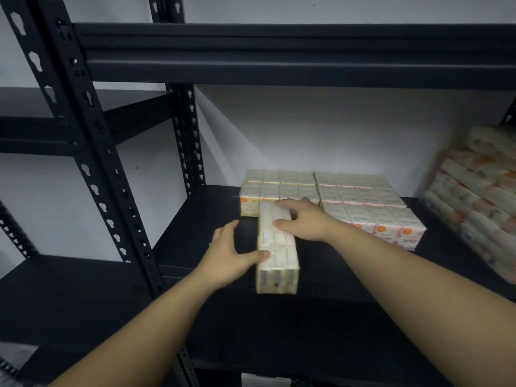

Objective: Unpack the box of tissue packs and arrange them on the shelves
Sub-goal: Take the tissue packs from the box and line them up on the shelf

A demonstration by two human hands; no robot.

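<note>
Plastic-wrapped yellow tissue pack (276, 247) lying lengthwise, front to back, on black shelf (321, 325), handled by both hands. Right hand (303, 220) laid on far half of pack from the right side, fingers fairly straight across top film, thumb against top nearer the middle; pressing, not clamped. Left hand (231, 254) just left of pack, fingers spread and relaxed, thumb tip touching pack's left edge near the front; holding nothing. Far end of pack butting against yellow row (279, 185) at back of shelf. Pink rows (371, 208) set beside yellow row on the right, flat and tidy. Larger wrapped bundles (480, 196) stacked at far right. Judged partly done: several rows placed, this pack not yet squared into line, open shelf left of rows. Box not in view, remaining count unknown
</note>
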